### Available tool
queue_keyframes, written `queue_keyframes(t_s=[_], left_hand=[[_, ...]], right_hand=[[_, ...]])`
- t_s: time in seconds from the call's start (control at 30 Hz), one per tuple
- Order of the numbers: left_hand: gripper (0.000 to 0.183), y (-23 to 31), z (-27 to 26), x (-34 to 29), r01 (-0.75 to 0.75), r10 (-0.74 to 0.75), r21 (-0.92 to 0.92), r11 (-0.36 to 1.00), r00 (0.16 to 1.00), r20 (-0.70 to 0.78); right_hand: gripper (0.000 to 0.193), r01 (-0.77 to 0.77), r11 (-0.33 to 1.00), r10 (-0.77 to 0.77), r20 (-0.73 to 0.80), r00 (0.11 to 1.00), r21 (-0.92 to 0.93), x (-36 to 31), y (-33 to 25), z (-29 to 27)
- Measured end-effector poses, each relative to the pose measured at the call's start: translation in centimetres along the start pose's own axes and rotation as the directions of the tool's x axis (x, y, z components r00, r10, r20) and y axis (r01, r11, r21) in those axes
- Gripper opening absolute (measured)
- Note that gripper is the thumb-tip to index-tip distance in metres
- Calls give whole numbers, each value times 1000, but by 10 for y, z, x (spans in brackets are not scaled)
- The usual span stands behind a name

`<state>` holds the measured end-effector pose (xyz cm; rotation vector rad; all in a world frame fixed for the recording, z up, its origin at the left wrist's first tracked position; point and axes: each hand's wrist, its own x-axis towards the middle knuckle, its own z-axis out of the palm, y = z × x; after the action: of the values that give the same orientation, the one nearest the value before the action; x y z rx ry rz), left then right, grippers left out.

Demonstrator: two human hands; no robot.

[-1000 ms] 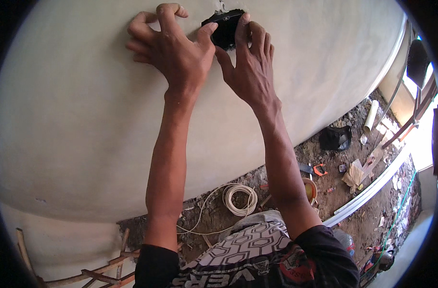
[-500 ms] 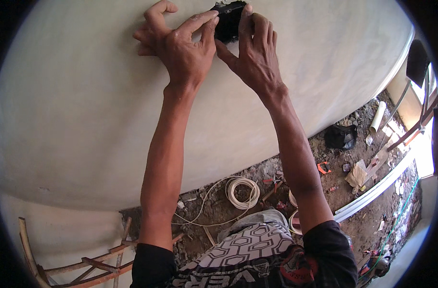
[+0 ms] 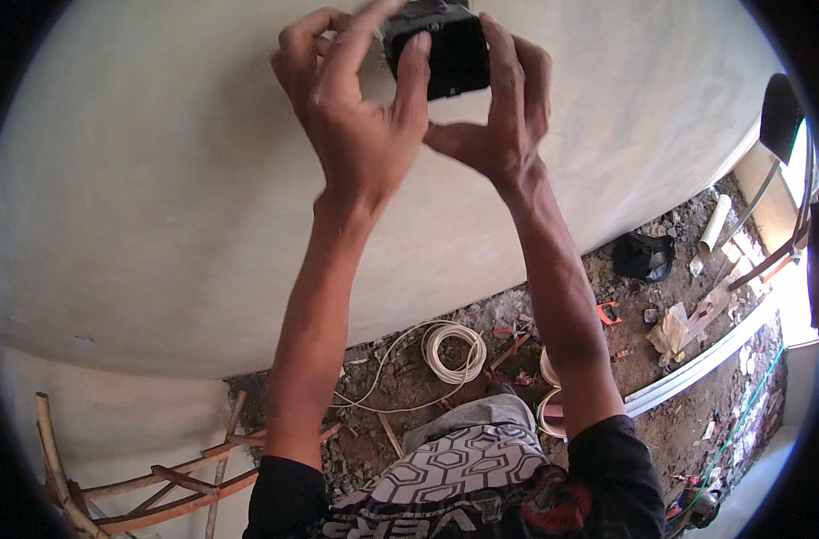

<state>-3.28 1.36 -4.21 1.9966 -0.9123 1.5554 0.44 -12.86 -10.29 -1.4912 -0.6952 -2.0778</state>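
A black rectangular electrical wall box [image 3: 460, 67] is held between my hands at the top of the view, against or just in front of the pale plastered wall [image 3: 158, 198]. My left hand [image 3: 360, 126] grips its left side, thumb across the dark front and fingers reaching up to the upper left edge. On the other side, my right hand [image 3: 508, 121] is closed along the right edge with its fingers, its thumb pointing in below the box. Greyish, rough material shows along the box's top and left. How far the box sits in the wall cannot be made out.
Below, a coil of white cable [image 3: 454, 353] lies on rubble-strewn dirt beside the wall foot. A wooden ladder-like frame [image 3: 171, 485] leans at lower left. To the right are a black bag [image 3: 644, 257], a white pipe [image 3: 715, 223], long pale conduits [image 3: 697, 364] and an orange tool [image 3: 609, 313].
The box now appears larger, lower and farther right, with more of its upper side showing. Both hands have shifted with it, and my left thumb has come onto its front.
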Motion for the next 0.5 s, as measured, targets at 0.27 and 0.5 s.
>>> queue_keyframes(t_s=[0.27, 0.5], left_hand=[[55, 72, -34, -195, 943, -732, -242, 227, 329, 596], [41, 151, -93, -549, 709, -609, 445, -547, -701, 371]], right_hand=[[89, -739, 640, 558, 534, 635, 210, -144, -137, -126], [57, -613, -226, 635, 362, -682, -757, -443, -299, -355]])
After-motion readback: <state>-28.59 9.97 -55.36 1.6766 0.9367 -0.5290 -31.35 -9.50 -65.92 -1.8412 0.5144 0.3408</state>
